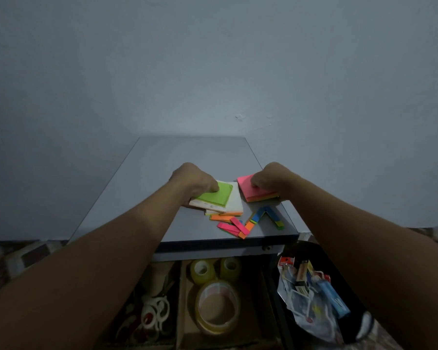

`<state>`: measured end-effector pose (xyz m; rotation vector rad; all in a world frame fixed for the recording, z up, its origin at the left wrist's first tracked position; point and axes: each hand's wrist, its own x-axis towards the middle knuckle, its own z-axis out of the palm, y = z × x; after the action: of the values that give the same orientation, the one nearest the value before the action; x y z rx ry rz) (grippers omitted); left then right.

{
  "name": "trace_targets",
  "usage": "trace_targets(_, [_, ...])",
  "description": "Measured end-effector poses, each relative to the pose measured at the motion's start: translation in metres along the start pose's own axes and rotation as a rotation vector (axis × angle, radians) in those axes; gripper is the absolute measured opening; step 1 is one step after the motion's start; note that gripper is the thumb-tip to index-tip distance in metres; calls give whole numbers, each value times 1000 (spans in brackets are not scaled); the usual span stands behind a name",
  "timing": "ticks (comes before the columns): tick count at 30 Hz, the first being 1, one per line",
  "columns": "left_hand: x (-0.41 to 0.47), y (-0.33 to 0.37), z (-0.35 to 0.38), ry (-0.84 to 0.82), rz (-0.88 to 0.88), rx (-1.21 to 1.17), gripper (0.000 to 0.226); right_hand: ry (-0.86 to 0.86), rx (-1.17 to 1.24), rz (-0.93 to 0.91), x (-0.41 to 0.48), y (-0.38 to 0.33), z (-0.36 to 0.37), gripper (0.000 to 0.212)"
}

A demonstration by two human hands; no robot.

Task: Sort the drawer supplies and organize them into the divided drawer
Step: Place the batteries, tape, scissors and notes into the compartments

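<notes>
On the grey table [142, 188] my left hand [191, 179] grips a green sticky-note pad [216, 194] lying on a white pad [234, 202], thumb on top of the green sheet. My right hand [271, 178] grips a pink-topped sticky-note pad [248, 186] by its right edge. Loose coloured page-flag strips [240, 224] lie scattered near the table's front edge. Below the table the divided drawer [181, 299] stands open, holding tape rolls [218, 304] in the middle compartment and white-handled scissors [156, 315] in the left one.
A black container [349, 294] at the lower right holds a plastic bag of small packets and a blue item [335, 298]. The grey wall rises right behind the table. Patterned flooring shows on both sides.
</notes>
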<state>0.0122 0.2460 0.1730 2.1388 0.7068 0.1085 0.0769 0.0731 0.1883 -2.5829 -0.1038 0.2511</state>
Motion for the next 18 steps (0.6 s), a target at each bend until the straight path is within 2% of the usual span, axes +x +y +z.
trace_targets(4, [-2,3,0,11,-1,26,45,35,-77,-6,0,0,0,42])
trace_targets(8, [1,2,3,-40,-36,-32,41,142,-188,-57,-4,-3,3,39])
trace_targets(11, [4,-3,2,-25,-49,-74,36,197,-109,-172,-10,-11,-1,22])
trace_targets(15, [5,-7,-3,-19,-68,-169,34,55,-34,-157,-25,-31,-1,19])
trace_targets(18, [6,-10,-8,-56,-102,-260,39,-80,-81,-121,-34,-41,3,22])
